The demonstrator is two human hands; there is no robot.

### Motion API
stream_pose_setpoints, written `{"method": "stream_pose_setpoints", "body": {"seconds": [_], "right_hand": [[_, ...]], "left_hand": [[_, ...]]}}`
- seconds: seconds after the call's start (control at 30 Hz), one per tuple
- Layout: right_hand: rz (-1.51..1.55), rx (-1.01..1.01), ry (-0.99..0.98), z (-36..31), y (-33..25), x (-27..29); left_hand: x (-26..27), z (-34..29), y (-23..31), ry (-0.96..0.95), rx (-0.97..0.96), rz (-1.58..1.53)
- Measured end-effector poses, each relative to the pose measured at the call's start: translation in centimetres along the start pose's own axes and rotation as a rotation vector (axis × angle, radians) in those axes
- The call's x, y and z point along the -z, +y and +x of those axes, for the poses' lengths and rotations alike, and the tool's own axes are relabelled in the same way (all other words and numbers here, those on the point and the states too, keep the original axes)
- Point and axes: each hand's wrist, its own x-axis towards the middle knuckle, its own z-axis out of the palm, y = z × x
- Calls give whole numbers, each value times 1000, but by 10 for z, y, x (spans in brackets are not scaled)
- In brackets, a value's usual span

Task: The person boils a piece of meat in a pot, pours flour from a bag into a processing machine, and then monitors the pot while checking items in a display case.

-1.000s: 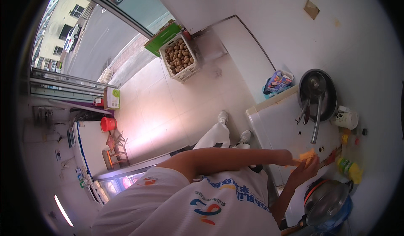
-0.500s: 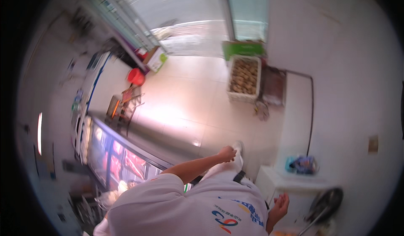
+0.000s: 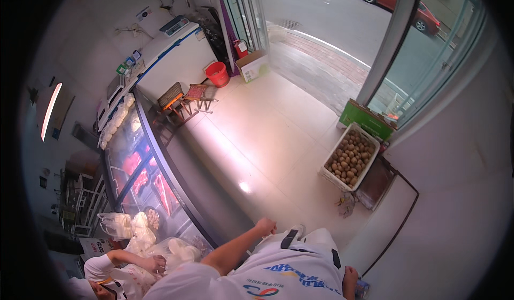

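Note:
My left hand [image 3: 265,227] hangs in front of my body with its fingers loosely curled, and nothing shows in it. It is above the floor beside the dark front of the glass display case [image 3: 160,166], touching nothing. Low at my right side is my right hand [image 3: 350,276], small in view, its fingers curled in and no object visible in them. Inside the display case lie pieces of red meat [image 3: 164,194]. White plastic bags [image 3: 140,230] rest on the case's near end, where another person's hand [image 3: 154,265] touches them.
A white crate of round brown produce [image 3: 327,172] stands by the right wall, next to a green box [image 3: 360,119]. Two folding stools [image 3: 199,95], a red bucket [image 3: 217,75] and a carton [image 3: 251,67] stand toward the doorway. A white chest freezer [image 3: 166,59] lines the left.
My view has swung left, so the room appears shifted and tilted, and a red car shows outside. My right hand's fingers look more curled. Another person's arm has come into view at lower left.

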Motion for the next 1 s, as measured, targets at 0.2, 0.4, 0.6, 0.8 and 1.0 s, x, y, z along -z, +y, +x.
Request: {"method": "stream_pose_setpoints", "body": {"seconds": [0.2, 0.4, 0.6, 0.8, 1.0], "right_hand": [[-955, 592, -384, 201, 78, -2], [-27, -391, -380, 265, -204, -104], [-153, -88, -425, 390, -432, -227], [-193, 120, -526, 445, -604, -368], [-142, -109, -624, 433, -655, -510]], "left_hand": [[32, -5, 8, 62, -73, -148], [118, -2, 24, 276, 402, -143], [160, 37, 36, 431, 533, -377], [175, 108, 39, 521, 358, -635], [367, 170, 50, 354, 262, 39]]}}
